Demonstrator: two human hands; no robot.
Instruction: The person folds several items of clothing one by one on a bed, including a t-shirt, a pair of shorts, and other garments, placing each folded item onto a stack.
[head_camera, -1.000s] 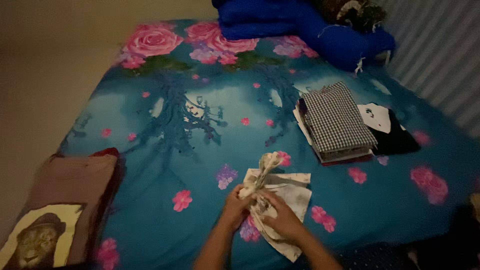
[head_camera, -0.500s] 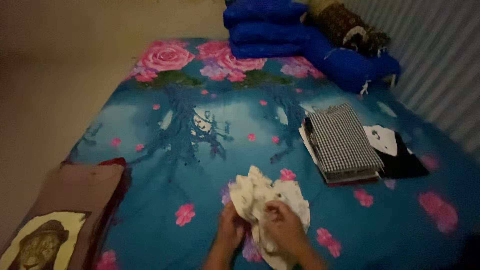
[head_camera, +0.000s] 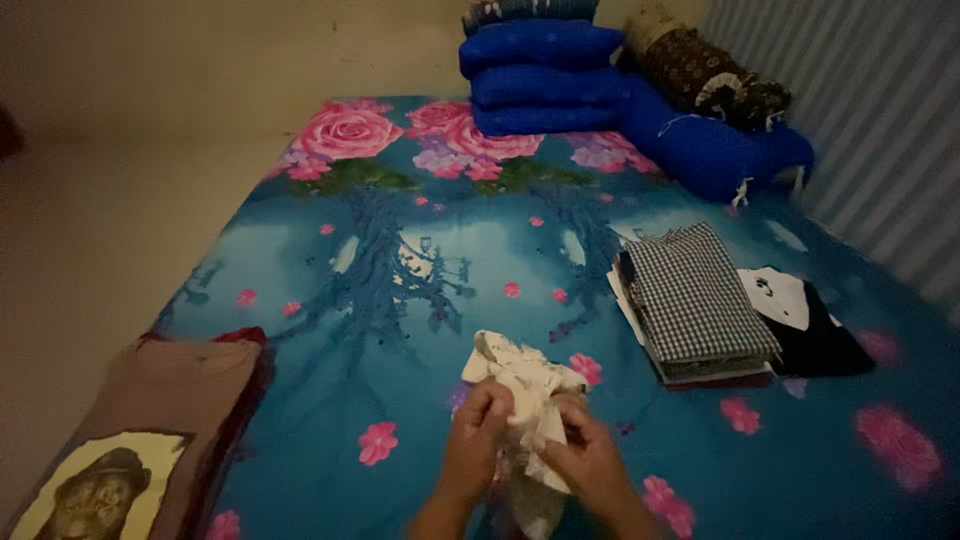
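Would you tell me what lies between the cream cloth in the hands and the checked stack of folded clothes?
In the head view, only bare flowered bedsheet separates the cream cloth from the checked stack.

Two bare forearms, left hand (head_camera: 478, 435) and right hand (head_camera: 590, 465) (no sleeves, rings or watch visible).
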